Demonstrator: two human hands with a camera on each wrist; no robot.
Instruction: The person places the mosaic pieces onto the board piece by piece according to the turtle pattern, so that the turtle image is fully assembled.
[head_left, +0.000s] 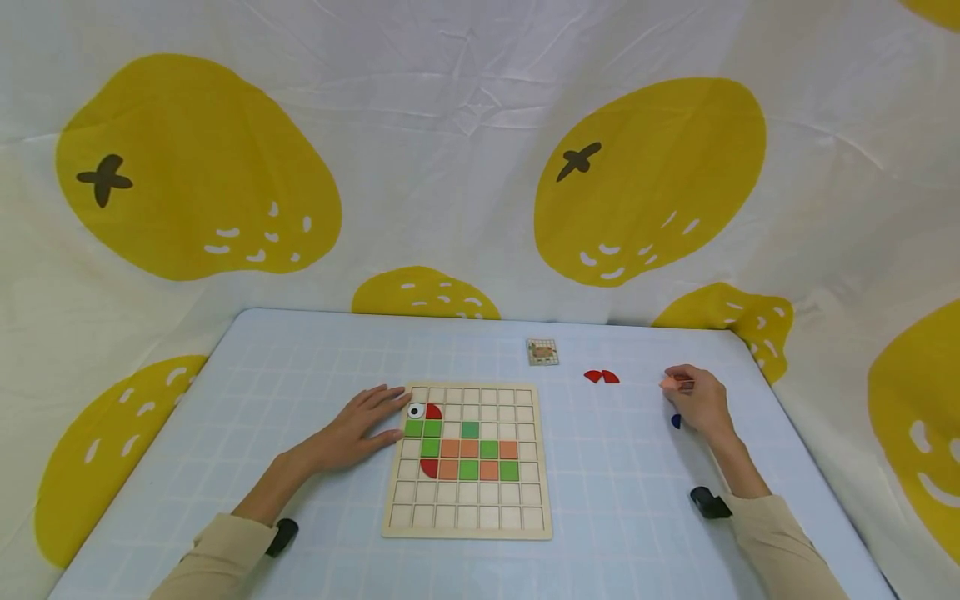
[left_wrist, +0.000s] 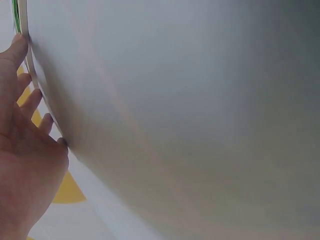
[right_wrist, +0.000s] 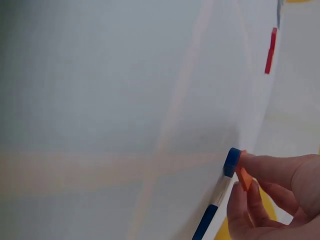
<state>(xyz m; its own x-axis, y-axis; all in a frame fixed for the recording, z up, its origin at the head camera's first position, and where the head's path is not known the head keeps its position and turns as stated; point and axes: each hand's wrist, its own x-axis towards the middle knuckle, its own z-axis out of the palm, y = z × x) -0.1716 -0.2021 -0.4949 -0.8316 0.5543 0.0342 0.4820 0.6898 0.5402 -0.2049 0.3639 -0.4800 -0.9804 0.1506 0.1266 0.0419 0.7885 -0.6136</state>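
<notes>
A wooden grid board [head_left: 468, 517] lies flat on the table, with a pattern of green, orange and red tiles and a round eye tile [head_left: 416, 411] at its upper left. My left hand [head_left: 348, 429] rests beside the board's left edge, fingers spread and thumb touching the rim. Away to the right, my right hand [head_left: 699, 400] pinches an orange tile [right_wrist: 244, 178] between thumb and fingers. A blue piece [right_wrist: 232, 158] appears right at those fingertips; whether it is held too, I cannot tell. Another blue piece [right_wrist: 205, 222] shows below it.
Two red quarter-round tiles [head_left: 602, 377] lie between the board and my right hand. A small picture card [head_left: 543, 352] sits near the table's back edge. A dark blue piece [head_left: 677, 421] is on the table just below my right hand. Patterned cloth [head_left: 465, 167] hangs behind the table.
</notes>
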